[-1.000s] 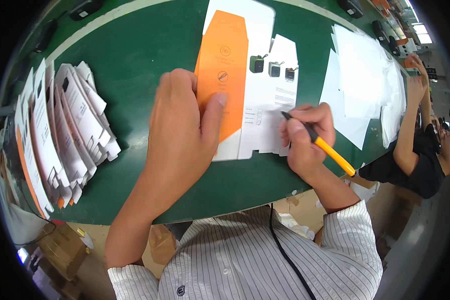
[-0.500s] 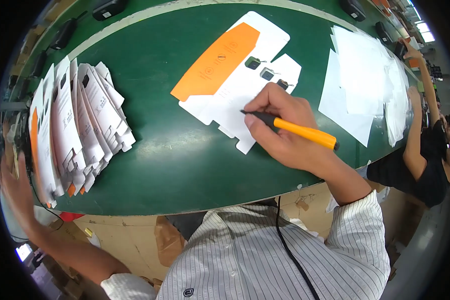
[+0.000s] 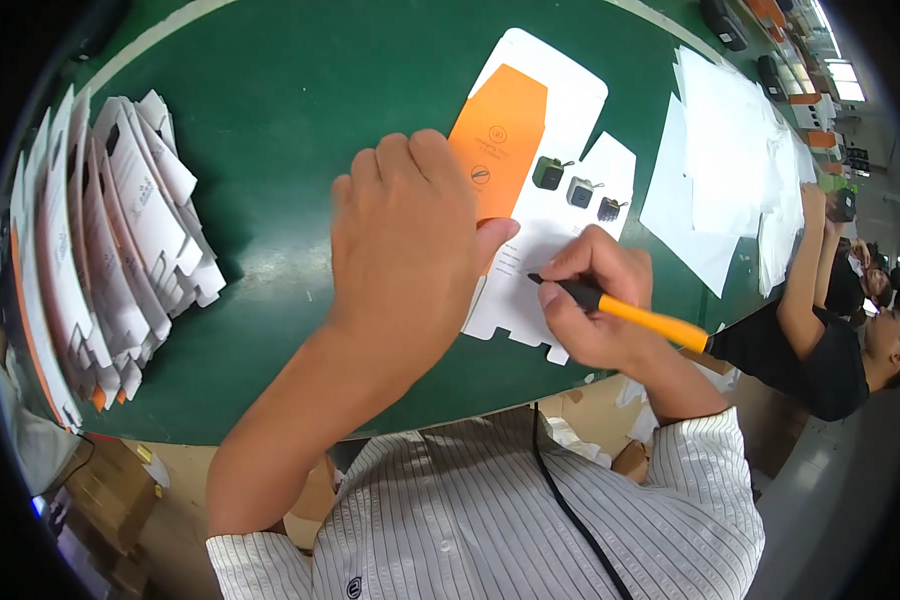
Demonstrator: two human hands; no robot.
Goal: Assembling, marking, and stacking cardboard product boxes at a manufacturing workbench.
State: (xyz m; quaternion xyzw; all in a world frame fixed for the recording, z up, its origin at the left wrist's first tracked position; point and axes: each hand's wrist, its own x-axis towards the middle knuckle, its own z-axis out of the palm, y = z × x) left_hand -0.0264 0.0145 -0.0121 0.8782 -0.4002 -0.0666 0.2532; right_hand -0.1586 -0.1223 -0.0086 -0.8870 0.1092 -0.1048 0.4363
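Orange and white, the flat die-cut carton blank [image 3: 545, 200] lies unfolded on the green table [image 3: 270, 100], its long axis running from the near edge by the person up and away to the right, orange panel at the far end. The left hand [image 3: 405, 235] lies flat on it, fingers together and holding nothing, pinning it down, while the right hand [image 3: 595, 300] is closed around an orange-barrelled pen [image 3: 620, 310] whose dark tip points left onto the white panel. The step in hand looks like marking the blank, and the next move calls for a steady pinning hand and a light, short pen stroke.
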